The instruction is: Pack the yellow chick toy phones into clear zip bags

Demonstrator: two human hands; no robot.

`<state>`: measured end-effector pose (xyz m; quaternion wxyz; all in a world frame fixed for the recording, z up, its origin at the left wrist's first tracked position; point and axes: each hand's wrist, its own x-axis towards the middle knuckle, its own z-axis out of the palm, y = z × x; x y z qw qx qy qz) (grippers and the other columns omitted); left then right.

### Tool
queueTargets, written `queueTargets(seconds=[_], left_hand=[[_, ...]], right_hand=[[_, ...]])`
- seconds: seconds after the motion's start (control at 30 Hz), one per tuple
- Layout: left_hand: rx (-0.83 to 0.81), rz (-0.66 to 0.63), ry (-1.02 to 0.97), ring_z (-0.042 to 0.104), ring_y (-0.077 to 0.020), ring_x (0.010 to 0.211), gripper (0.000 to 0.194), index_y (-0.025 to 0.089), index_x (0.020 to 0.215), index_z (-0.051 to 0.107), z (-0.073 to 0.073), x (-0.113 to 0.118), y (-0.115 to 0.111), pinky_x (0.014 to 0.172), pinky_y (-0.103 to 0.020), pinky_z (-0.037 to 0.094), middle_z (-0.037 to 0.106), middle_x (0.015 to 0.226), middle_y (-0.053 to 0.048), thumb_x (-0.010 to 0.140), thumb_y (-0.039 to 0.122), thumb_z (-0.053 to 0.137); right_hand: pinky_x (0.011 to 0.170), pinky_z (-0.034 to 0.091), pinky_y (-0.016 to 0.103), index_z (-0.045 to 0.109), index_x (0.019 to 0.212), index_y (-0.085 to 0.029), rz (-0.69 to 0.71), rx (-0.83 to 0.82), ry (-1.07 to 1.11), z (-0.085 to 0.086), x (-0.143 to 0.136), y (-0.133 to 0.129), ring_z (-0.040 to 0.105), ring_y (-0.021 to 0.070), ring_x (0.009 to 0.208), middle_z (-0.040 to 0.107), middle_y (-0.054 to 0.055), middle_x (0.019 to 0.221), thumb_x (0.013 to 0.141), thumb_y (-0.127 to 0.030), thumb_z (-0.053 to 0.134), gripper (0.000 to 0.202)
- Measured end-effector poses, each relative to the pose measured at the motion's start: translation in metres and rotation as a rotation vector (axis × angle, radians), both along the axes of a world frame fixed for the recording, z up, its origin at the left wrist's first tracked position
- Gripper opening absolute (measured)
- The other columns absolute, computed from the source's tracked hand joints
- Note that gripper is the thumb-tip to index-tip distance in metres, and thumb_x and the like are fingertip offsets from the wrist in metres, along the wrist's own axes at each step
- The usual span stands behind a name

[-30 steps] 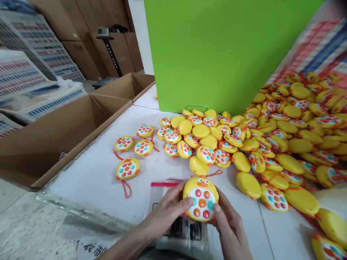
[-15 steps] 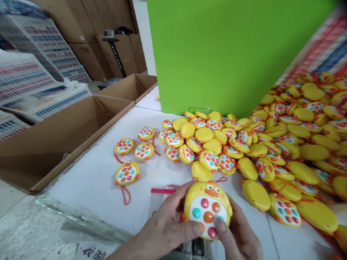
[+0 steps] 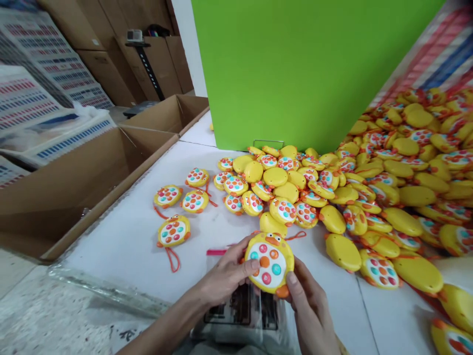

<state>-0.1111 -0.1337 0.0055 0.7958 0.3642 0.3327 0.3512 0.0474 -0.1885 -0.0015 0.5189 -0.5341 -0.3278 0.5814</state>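
Facing upward, the duck toy (image 3: 269, 262) is clamped between left hand (image 3: 227, 271) and right hand (image 3: 309, 301) above clear plastic (image 3: 242, 319).

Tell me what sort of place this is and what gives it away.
Most likely a small-goods workshop or warehouse: a big heap of near-identical yellow duck toys on a white table, open cardboard boxes beside it, and large closed cartons stacked behind.
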Motion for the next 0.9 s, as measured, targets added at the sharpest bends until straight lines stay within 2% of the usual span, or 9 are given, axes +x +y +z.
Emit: queueTargets(seconds=[0.07, 0.13, 0.33, 0.5, 0.6, 0.67, 0.77, 0.83, 0.9], left_hand=[[-0.039, -0.019, -0.027, 0.06, -0.0154, 0.072, 0.061, 0.02, 0.134, 0.035, -0.005, -0.001, 0.0, 0.05, -0.02, 0.048, 0.059, 0.111, -0.012, 0.08, 0.031, 0.061], [-0.033, -0.031, -0.018, 0.06, -0.0155, 0.07, 0.058, 0.02, 0.133, 0.038, -0.007, -0.002, 0.0, 0.05, -0.02, 0.047, 0.061, 0.108, -0.011, 0.081, 0.032, 0.06], [0.095, 0.096, 0.165, 0.059, -0.0203, 0.09, 0.042, 0.017, 0.116, 0.055, 0.0, -0.005, 0.004, 0.077, -0.027, 0.048, 0.063, 0.104, -0.007, 0.078, 0.031, 0.064], [0.134, 0.209, 0.36, 0.06, -0.0211, 0.087, 0.04, 0.018, 0.109, 0.061, -0.001, -0.002, 0.001, 0.072, -0.025, 0.048, 0.066, 0.099, -0.006, 0.073, 0.034, 0.067], [0.12, 0.266, 0.363, 0.061, -0.021, 0.087, 0.036, 0.017, 0.103, 0.063, -0.009, -0.005, 0.001, 0.072, -0.024, 0.049, 0.067, 0.097, -0.006, 0.071, 0.031, 0.07], [-0.001, 0.385, 0.28, 0.063, -0.0205, 0.081, 0.032, 0.016, 0.1, 0.063, -0.018, -0.014, 0.007, 0.069, -0.026, 0.052, 0.068, 0.093, -0.006, 0.071, 0.027, 0.07], [-0.289, 0.735, 0.099, 0.065, -0.0188, 0.065, 0.023, 0.011, 0.095, 0.063, -0.035, -0.04, 0.026, 0.056, -0.028, 0.055, 0.068, 0.081, -0.008, 0.073, 0.018, 0.068], [-0.372, 0.892, 0.04, 0.064, -0.0163, 0.057, 0.016, 0.012, 0.094, 0.061, -0.045, -0.062, 0.04, 0.048, -0.026, 0.054, 0.067, 0.074, -0.006, 0.079, 0.016, 0.061], [-0.386, 0.98, -0.003, 0.064, -0.0145, 0.057, 0.013, 0.015, 0.097, 0.059, -0.05, -0.08, 0.051, 0.049, -0.025, 0.055, 0.067, 0.074, -0.003, 0.086, 0.016, 0.051]], right_hand=[[0.092, 0.047, 0.036, 0.054, 0.122, -0.027, 0.015, -0.009, -0.026, -0.004, 0.001, -0.001, 0.052, 0.0247, 0.116, 0.055, 0.006, 0.129, 0.085, -0.042, 0.054, 0.04], [0.093, 0.046, 0.039, 0.052, 0.125, -0.027, 0.041, -0.012, -0.056, -0.006, 0.0, 0.0, 0.05, 0.0256, 0.118, 0.053, 0.006, 0.131, 0.086, -0.043, 0.053, 0.042], [0.094, 0.046, 0.038, 0.052, 0.126, -0.025, 0.04, 0.002, -0.11, -0.004, -0.005, 0.003, 0.051, 0.0263, 0.117, 0.057, 0.007, 0.127, 0.081, -0.044, 0.057, 0.049], [0.093, 0.047, 0.04, 0.054, 0.124, -0.026, 0.031, -0.018, -0.154, -0.014, -0.01, 0.002, 0.047, 0.0265, 0.121, 0.055, 0.007, 0.13, 0.084, -0.045, 0.052, 0.044], [0.087, 0.05, 0.039, 0.053, 0.124, -0.025, 0.044, 0.032, -0.209, -0.024, -0.008, 0.009, 0.052, 0.0261, 0.116, 0.056, 0.008, 0.128, 0.085, -0.044, 0.05, 0.044], [0.078, 0.054, 0.036, 0.054, 0.122, -0.021, 0.063, 0.076, -0.334, -0.034, 0.001, 0.019, 0.058, 0.0259, 0.106, 0.061, 0.011, 0.119, 0.084, -0.045, 0.05, 0.045], [0.068, 0.054, 0.035, 0.053, 0.12, -0.015, 0.015, 0.13, -0.711, -0.051, 0.023, 0.04, 0.06, 0.0265, 0.098, 0.061, 0.015, 0.114, 0.081, -0.047, 0.052, 0.05], [0.075, 0.052, 0.04, 0.05, 0.122, -0.013, -0.026, 0.181, -0.942, -0.058, 0.036, 0.058, 0.056, 0.0277, 0.103, 0.055, 0.017, 0.12, 0.081, -0.047, 0.05, 0.053], [0.088, 0.046, 0.045, 0.047, 0.125, -0.013, -0.041, 0.216, -1.068, -0.059, 0.043, 0.076, 0.048, 0.03, 0.114, 0.049, 0.018, 0.127, 0.08, -0.044, 0.049, 0.055]])
